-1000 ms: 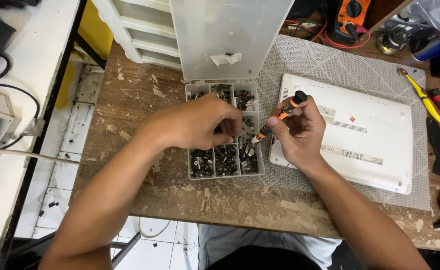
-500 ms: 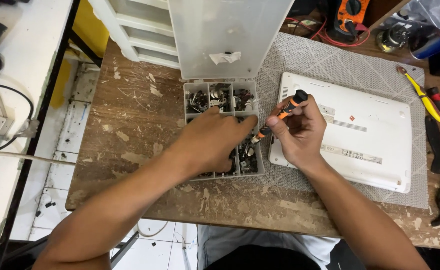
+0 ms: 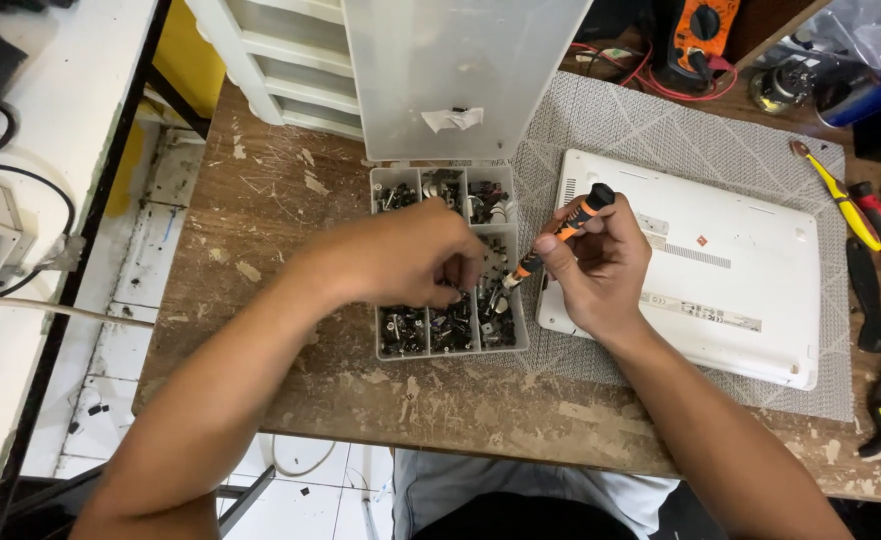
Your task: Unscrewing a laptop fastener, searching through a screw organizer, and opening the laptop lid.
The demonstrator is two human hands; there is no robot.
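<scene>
My left hand (image 3: 416,255) pinches into the clear screw box (image 3: 449,262) mid-worktop, its open lid (image 3: 456,70) bearing a white label; it has shifted up. My right hand (image 3: 601,265) grips an orange-black screwdriver (image 3: 559,232).

The left hand (image 3: 411,255) is drawing back from the right compartments of the parts box (image 3: 448,345) toward its middle, fingertips (image 3: 458,292) now pinching among the small screws there.

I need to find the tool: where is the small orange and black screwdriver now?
In the head view, the screwdriver is in the right hand, its tip pointing down-left over the compartment box, beside the white laptop.
</scene>
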